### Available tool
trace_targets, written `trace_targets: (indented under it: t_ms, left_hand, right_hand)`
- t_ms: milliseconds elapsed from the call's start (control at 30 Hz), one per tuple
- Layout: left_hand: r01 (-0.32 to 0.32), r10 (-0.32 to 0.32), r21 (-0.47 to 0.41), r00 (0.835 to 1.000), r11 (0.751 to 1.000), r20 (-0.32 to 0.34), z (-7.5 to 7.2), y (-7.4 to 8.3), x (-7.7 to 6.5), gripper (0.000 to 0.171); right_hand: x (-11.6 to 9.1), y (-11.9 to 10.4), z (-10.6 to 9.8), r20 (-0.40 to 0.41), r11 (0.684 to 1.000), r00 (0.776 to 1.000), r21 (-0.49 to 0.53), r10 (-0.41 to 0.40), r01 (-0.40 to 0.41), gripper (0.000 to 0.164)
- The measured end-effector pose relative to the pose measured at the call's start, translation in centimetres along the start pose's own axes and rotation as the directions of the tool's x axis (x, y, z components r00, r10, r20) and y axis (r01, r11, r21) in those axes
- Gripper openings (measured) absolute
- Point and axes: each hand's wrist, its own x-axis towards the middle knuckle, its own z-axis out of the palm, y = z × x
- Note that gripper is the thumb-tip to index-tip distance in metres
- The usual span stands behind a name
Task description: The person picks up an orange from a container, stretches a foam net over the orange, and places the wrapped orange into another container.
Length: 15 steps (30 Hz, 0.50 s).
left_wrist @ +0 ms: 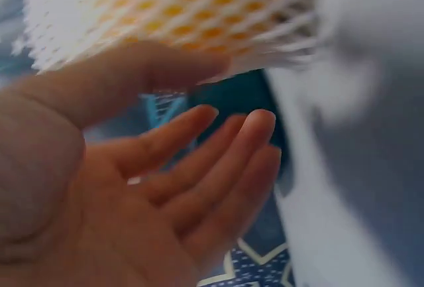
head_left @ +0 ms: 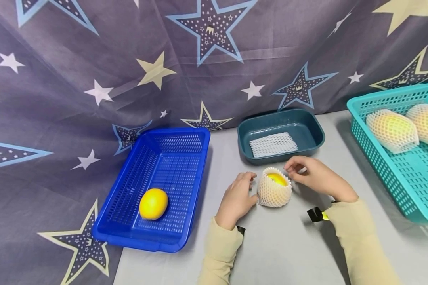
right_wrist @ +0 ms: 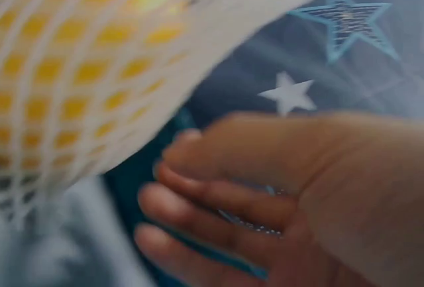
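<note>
An orange stands on the table inside a white foam net sleeve, its top showing through the open end. My left hand is just left of it, fingers spread and relaxed. In the left wrist view the thumb overlaps the lower side of the net. On the other side, my right hand hovers by the net's upper rim with loosely bent fingers and nothing in them. The right wrist view shows its fingertips beside the netted fruit, apart from it.
A blue basket at the left holds a bare orange. Behind the hands sits a dark teal tray with a flat foam net in it. At right, a turquoise basket holds netted fruits. A starry cloth hangs behind.
</note>
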Motion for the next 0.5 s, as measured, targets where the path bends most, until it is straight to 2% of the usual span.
trace_targets:
  t_ms: [133,233,367,500]
  left_hand:
    - [-0.131,0.139,-0.104,0.987,0.986,0.078,-1.0,0.4,-0.4,0.071]
    - [-0.184,0.203,-0.192,0.976,0.964,0.082,-0.9,0.6,-0.4,0.079]
    - [-0.189,0.211,-0.257,0.976,0.948,0.061,-0.1,0.2,-0.1,0.079]
    - [-0.164,0.202,-0.34,0.976,0.926,0.079,0.4,-0.3,0.4,0.077]
  right_hand:
    - [-0.6,-0.6,-0.7,0.088,0.988,0.989,0.116,-0.115,0.105,0.036]
    - [-0.7,-0.6,-0.6,0.15,0.972,0.969,0.159,-0.195,0.171,0.047]
    - [-0.5,-0.4,-0.1,0.192,0.967,0.956,0.167,-0.221,0.19,0.055]
    - [-0.4,0.1,0.0,0.223,0.972,0.958,0.191,-0.182,0.141,0.057]
